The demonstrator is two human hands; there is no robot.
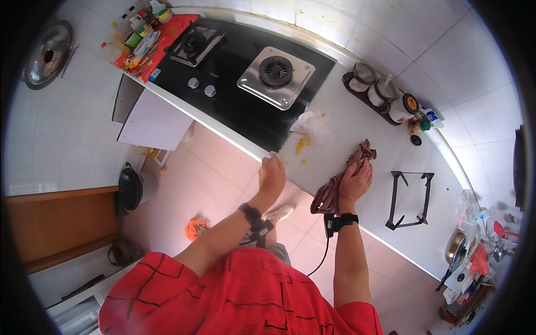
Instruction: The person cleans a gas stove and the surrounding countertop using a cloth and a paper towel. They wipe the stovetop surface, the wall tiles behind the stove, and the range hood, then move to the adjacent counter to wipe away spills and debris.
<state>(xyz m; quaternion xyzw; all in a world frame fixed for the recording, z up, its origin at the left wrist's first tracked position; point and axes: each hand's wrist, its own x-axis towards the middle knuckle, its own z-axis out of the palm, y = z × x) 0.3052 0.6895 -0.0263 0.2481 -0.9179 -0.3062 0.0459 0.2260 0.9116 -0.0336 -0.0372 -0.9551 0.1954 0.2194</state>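
Note:
My left hand (271, 178) is closed at the counter's front edge, by the near corner of the black glass gas hob (234, 104). A bit of white tissue (274, 155) pokes out past its fingers. Under my right hand (356, 181) is a bunched brown cloth (328, 194), gripped against the white countertop (377, 155); one end hangs at the front edge. Between hob and cloth sits a crumpled white tissue (310, 121) with yellow stains. Yellow food residue (301, 144) is smeared on the counter beside it.
A black pan support (428, 201) lies off the hob at right. Behind it, a rack holds seasoning jars (383, 90). The near burner (275, 72) has no support over it. Bottles (138, 29) crowd the far left; a frying pan (455, 249) stands far right.

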